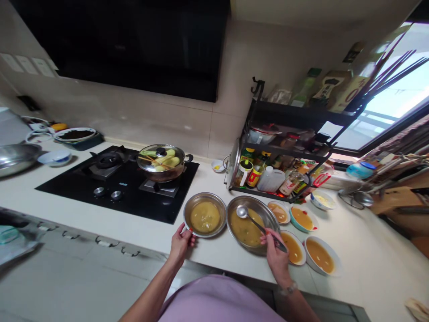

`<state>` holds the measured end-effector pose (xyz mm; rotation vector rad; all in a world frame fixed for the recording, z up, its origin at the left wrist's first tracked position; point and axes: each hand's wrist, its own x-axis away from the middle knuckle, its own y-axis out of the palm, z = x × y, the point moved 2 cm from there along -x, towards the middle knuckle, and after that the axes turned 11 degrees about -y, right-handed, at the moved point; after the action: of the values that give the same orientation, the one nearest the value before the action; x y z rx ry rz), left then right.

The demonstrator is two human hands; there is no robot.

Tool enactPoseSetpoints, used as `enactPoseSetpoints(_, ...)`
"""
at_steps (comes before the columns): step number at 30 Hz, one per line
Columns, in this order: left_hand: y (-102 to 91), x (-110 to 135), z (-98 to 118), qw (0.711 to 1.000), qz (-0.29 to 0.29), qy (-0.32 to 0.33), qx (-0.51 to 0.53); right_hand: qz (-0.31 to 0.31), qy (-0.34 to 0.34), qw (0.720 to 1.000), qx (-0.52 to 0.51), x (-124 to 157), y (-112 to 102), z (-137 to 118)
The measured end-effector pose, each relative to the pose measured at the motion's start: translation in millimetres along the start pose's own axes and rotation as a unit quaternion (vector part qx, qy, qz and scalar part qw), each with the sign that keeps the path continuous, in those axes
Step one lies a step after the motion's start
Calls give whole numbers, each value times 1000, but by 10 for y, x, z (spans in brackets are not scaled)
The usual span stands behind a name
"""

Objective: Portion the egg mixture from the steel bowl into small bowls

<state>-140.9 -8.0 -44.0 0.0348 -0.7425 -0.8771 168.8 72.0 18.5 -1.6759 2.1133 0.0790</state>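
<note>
My left hand [181, 243] grips the near rim of a small steel bowl [205, 199] holding yellow soup. My right hand [275, 255] is closed on the handle of a metal ladle [252, 219]. The ladle's scoop sits over the far rim of a larger steel bowl [234, 208] that is also filled with yellow soup. Both bowls stand side by side on the pale counter [161, 237] near its front edge. Several small bowls of the same soup [320, 255] sit just right of my right hand.
A black gas hob [83, 188] lies to the left with a lidded pot [162, 163] of corn on its right burner. A black spice rack [284, 147] with bottles stands behind the bowls. A wok [13, 158] and dishes sit far left.
</note>
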Motion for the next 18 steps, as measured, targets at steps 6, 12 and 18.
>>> enactPoseSetpoints(6,-8,-21,-8,1000,0,3,-2,-9,19,999,44,43,-275,138)
enactPoseSetpoints(12,-15,-29,-18,1000,5,2,-2,-16,52,998,0,138,-415,173)
enactPoseSetpoints(18,-8,-26,-6,1000,8,1,-8,49,159,977,-134,155,-371,172)
